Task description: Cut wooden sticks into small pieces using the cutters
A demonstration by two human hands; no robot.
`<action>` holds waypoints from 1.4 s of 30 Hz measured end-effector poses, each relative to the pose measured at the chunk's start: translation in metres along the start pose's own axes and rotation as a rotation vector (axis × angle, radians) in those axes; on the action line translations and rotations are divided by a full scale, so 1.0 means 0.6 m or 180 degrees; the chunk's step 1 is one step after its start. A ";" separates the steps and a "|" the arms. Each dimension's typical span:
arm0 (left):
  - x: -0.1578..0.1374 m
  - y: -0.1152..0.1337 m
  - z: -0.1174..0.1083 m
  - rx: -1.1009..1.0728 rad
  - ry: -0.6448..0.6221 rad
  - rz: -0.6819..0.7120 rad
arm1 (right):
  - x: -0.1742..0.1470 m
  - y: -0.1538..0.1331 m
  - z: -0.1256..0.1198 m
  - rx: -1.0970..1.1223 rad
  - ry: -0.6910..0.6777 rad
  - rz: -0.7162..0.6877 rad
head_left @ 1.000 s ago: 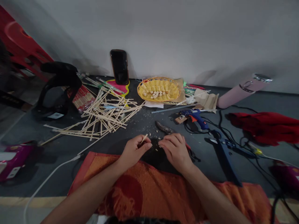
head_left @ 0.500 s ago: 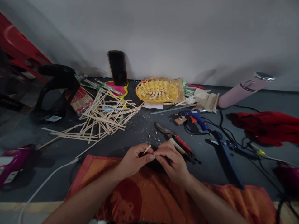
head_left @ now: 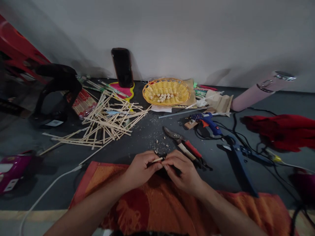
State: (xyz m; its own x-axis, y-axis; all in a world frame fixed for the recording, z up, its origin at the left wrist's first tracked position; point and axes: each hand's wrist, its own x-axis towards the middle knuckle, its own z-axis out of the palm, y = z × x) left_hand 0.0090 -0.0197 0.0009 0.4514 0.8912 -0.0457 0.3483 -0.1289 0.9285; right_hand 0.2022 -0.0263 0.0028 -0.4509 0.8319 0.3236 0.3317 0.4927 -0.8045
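Held stick (head_left: 157,160) and loose sticks (head_left: 104,126): pale matt wood. Basket (head_left: 169,86): woven, light gloss. Towel (head_left: 169,206): napped cloth. Pruning shears (head_left: 179,138): dull metal blades (head_left: 170,132). Glue gun (head_left: 212,126): blue plastic. Flask (head_left: 252,97): smooth body, shiny metallic cap (head_left: 284,75). Phone (head_left: 122,67): glossy screen. Wall (head_left: 172,39): matt.

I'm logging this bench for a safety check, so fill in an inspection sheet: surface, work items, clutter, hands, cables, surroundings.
Surface: dark table, pale crumbs scattered; orange towel along the near edge.
Work items: short stick in hand; stick pile at left; small pieces in yellow basket; pruning shears lying flat.
Clutter: phone propped upright, glue gun, tilted pink bottle, red cloth.
Hands: left hand pinches the short stick; right hand is beside its tip, contents hidden.
Cables: white cable crosses the near edge at left; black cords tangle at right.
Surroundings: gray wall behind; apparently a red chair, far left.
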 end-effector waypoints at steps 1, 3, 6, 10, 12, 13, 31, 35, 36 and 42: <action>-0.001 0.001 0.001 0.0021 -0.0026 0.0027 | 0.000 0.000 0.000 0.0017 -0.0017 0.0003; -0.001 0.003 0.000 0.0003 -0.0083 0.0039 | 0.000 0.001 -0.001 0.0029 -0.0033 0.0029; 0.001 0.004 -0.013 -0.0118 0.0110 -0.0112 | 0.000 0.007 -0.008 -0.0119 0.0153 0.0135; 0.006 0.000 -0.039 -0.0256 0.0818 -0.0571 | 0.001 0.019 -0.024 -0.0376 0.0642 0.0267; 0.007 -0.003 -0.044 -0.0340 0.0850 -0.0674 | 0.002 0.023 -0.028 -0.0442 0.0681 0.0254; 0.007 -0.004 -0.044 -0.0363 0.0806 -0.0657 | 0.002 0.025 -0.028 -0.0475 0.0686 0.0247; 0.008 -0.013 -0.027 -0.0053 0.0574 -0.0551 | -0.002 0.043 0.004 -0.1615 -0.0402 0.0210; 0.010 -0.019 -0.030 -0.0020 0.0692 -0.0686 | 0.001 0.043 0.004 -0.1600 -0.0336 0.0178; 0.011 -0.021 -0.030 -0.0007 0.0708 -0.0686 | 0.004 0.042 0.005 -0.1639 -0.0311 0.0145; 0.014 -0.027 -0.030 0.0000 0.0799 -0.0601 | 0.035 0.023 0.024 -0.2113 -0.0401 0.0056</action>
State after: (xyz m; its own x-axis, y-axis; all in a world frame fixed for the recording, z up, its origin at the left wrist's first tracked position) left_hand -0.0077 -0.0023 -0.0077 0.1618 0.9789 -0.1248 0.4066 0.0491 0.9123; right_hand 0.1855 -0.0057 -0.0087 -0.5204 0.8250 0.2203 0.7607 0.5652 -0.3194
